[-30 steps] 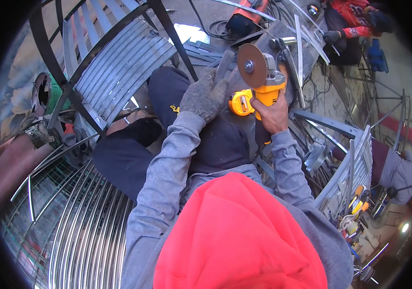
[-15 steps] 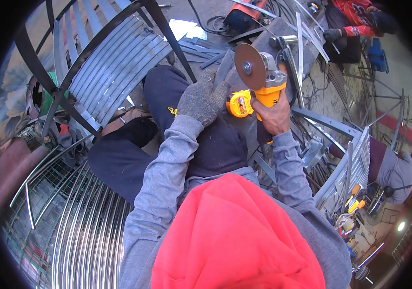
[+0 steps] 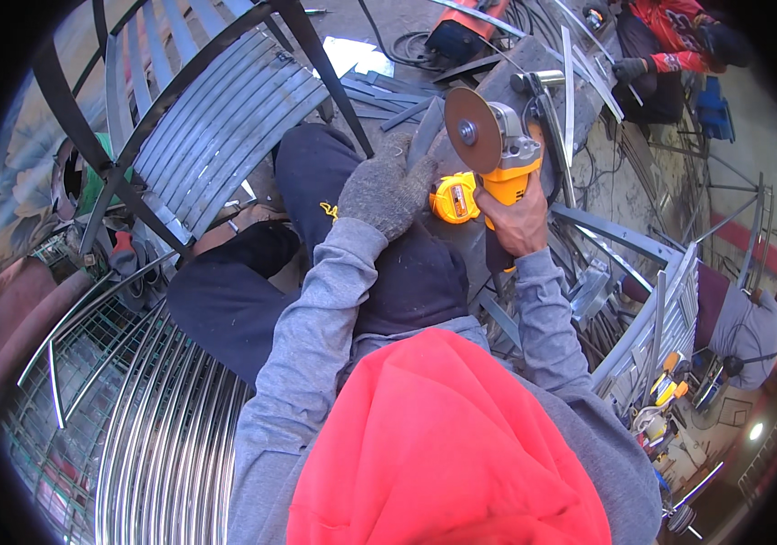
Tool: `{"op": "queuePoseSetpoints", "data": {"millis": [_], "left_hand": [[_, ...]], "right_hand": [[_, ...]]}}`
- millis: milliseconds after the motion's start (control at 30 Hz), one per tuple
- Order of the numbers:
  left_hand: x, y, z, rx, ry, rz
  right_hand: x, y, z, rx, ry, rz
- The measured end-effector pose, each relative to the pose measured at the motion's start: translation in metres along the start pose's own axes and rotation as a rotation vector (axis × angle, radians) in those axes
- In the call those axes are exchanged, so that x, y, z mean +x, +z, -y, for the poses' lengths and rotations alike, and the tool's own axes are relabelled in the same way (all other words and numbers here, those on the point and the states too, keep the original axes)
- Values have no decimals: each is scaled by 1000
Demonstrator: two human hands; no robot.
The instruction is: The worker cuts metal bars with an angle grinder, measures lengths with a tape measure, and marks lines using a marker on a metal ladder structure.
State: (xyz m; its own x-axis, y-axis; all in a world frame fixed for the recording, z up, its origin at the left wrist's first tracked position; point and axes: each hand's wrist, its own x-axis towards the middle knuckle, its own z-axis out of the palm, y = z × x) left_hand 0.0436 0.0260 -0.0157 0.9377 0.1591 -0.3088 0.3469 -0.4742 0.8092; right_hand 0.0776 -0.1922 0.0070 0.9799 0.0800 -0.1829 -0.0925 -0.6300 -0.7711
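Observation:
My bare right hand (image 3: 520,218) is wrapped around a yellow and black angle grinder (image 3: 511,182). Its brown cutting disc (image 3: 468,132) points up and away from me. My left hand (image 3: 379,195), in a grey knit glove, rests over my dark-trousered knee. Its fingers and thumb close around the near end of a flat grey metal strip (image 3: 426,127); the grip itself is partly hidden. Between the two hands sits a yellow tape measure (image 3: 454,198), close to the grinder's body.
A slatted metal frame with dark legs (image 3: 225,127) stands at the left. Shiny tubes (image 3: 166,436) lie at the lower left. Metal strips (image 3: 384,95) and a red machine (image 3: 466,32) are ahead. A co-worker in red (image 3: 670,54) is at the far right; another person (image 3: 747,331) bends at the right.
Almost nothing differs. The whole view has shifted very slightly; both hands, the grinder and the tape measure keep their places relative to each other.

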Motion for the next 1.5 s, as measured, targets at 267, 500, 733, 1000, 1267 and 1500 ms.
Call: {"op": "queuePoseSetpoints", "data": {"millis": [267,500,733,1000,1267,1500], "left_hand": [[1,-1,0,4,6,-5],[1,-1,-3,2,-8,11],[3,1,1,19,17,-9],[4,1,-1,13,12,25],[4,2,2,12,20,10],[3,-1,-2,-12,37,20]], "right_hand": [[0,-2,1,-36,4,8],[0,-3,0,-66,-5,-7],[2,-3,0,-76,-11,-5],[9,-2,-3,-71,-24,-1],[13,-2,1,-46,-37,8],[10,-5,-2,-83,-14,11]]}}
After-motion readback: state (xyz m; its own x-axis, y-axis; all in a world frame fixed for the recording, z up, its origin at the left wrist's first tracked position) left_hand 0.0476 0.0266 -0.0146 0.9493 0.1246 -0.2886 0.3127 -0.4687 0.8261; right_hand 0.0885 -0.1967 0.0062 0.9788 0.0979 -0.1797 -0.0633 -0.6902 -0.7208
